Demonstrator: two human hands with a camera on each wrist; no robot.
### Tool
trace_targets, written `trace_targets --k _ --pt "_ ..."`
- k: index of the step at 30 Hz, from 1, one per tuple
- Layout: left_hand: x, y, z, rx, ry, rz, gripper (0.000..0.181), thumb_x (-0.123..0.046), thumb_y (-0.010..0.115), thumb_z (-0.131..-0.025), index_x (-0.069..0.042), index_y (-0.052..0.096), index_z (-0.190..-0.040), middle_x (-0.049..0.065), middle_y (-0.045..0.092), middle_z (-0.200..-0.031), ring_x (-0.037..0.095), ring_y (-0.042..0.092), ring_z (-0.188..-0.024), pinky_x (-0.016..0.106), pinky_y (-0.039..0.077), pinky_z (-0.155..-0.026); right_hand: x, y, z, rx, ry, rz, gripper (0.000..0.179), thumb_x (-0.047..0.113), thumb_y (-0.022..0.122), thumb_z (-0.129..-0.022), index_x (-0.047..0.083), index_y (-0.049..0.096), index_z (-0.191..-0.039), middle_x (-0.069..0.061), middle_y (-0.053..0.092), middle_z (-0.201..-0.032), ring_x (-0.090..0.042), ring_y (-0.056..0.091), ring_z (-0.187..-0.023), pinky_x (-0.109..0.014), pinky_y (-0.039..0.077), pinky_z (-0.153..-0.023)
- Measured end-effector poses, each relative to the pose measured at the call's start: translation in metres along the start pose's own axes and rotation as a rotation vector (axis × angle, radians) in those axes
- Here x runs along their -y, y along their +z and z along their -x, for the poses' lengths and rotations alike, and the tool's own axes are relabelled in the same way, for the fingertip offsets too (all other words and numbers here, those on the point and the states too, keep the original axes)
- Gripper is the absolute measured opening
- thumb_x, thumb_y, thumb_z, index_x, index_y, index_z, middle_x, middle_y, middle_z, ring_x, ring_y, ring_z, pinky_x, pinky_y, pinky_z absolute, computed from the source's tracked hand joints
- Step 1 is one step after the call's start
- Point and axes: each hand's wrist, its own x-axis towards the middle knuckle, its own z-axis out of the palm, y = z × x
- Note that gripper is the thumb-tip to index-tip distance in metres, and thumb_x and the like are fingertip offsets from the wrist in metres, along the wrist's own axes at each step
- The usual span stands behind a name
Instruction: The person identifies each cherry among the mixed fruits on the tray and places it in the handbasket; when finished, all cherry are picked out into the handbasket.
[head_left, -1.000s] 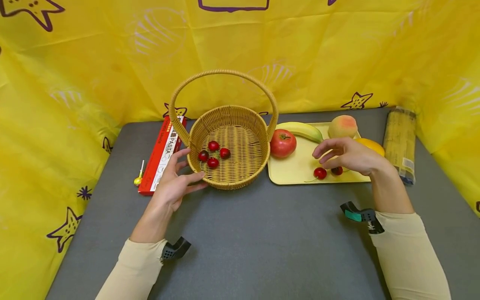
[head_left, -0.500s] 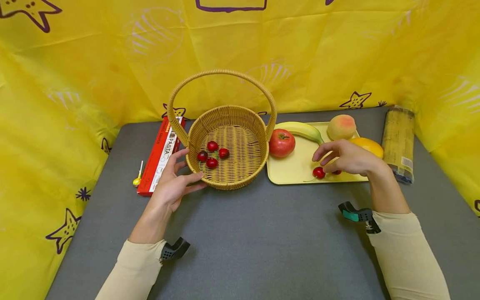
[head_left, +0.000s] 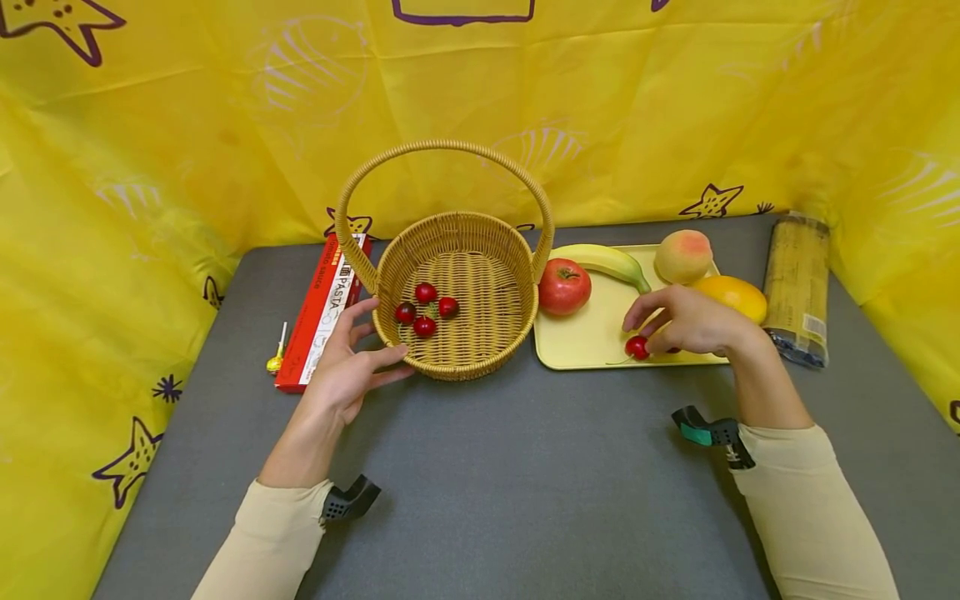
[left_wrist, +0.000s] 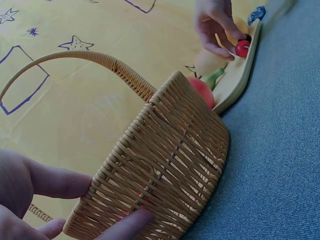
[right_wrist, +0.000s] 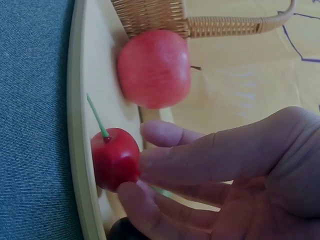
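My left hand (head_left: 347, 367) rests against the near left side of a wicker basket (head_left: 487, 350), fingers spread, one fingertip at its rim and another on the outer wall (left_wrist: 165, 165). Inside lie several dark red cherries (head_left: 425, 327). Over a pale yellow tray (head_left: 600, 325), my right hand (head_left: 693, 321) has thumb and fingertips right at a red cherry (right_wrist: 115, 157) with a green stem. That cherry sits by the tray's near edge. A darker cherry (right_wrist: 125, 230) shows partly below the thumb. Also on the tray are a red apple (head_left: 564, 287), banana (head_left: 607, 262), peach (head_left: 684, 256) and mango (head_left: 735, 296).
Left of the basket lies a red and white pasta box (head_left: 318, 317), with a lollipop (head_left: 276, 358) beside it. A long package in clear wrap (head_left: 798, 287) lies right of the tray. Yellow patterned cloth (head_left: 450, 83) hangs behind the grey table (head_left: 495, 483).
My right hand has come down slightly and left, its thumb now beside the red cherry and covering most of the darker one. The left hand and basket hold their place.
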Motion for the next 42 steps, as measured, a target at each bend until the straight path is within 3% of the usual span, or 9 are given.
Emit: trace_targets --k 6,23,33,42 --pt "0.0003 0.0 0.0001 0.002 -0.001 0.0 0.086 0.006 0.067 -0.096 -0.023 0.023 -0.163 0.02 0.027 -0.158 0.04 0.065 -0.118 0.046 0.064 -0.088 0.0007 0.0034 -0.0025 0.014 0.009 0.004 0.033 -0.011 0.073 -0.079 -0.001 0.07 -0.109 -0.012 0.072 -0.102 -0.025 0.069 -0.093 -0.028 0.059 -0.068" --pt "-0.0006 0.0 0.0 -0.002 -0.002 -0.005 0.085 0.005 0.067 -0.096 -0.023 0.023 -0.163 0.02 0.027 -0.157 0.039 0.065 -0.117 0.046 0.064 -0.088 0.0024 0.0046 -0.0067 0.005 -0.007 0.095 0.028 -0.003 0.079 -0.081 0.004 0.075 -0.108 -0.008 0.075 -0.099 -0.022 0.066 -0.092 -0.023 0.056 -0.073" --pt "-0.0005 0.0001 0.0006 0.001 -0.007 -0.007 0.084 0.005 0.066 -0.097 -0.023 0.023 -0.163 0.02 0.028 -0.157 0.037 0.067 -0.114 0.047 0.064 -0.088 0.0025 0.0077 -0.0081 -0.014 -0.026 0.078 0.024 0.005 0.081 -0.087 0.003 0.075 -0.11 -0.009 0.075 -0.1 -0.023 0.065 -0.091 -0.023 0.056 -0.072" --pt "-0.0006 0.0006 0.0 -0.004 -0.013 -0.011 0.084 0.005 0.066 -0.097 -0.025 0.023 -0.163 0.019 0.028 -0.157 0.039 0.065 -0.118 0.046 0.064 -0.088 0.0034 0.0077 -0.008 -0.082 -0.025 -0.016 0.018 -0.001 0.073 -0.09 -0.002 0.075 -0.108 -0.014 0.077 -0.096 -0.019 0.064 -0.079 -0.025 0.058 -0.068"
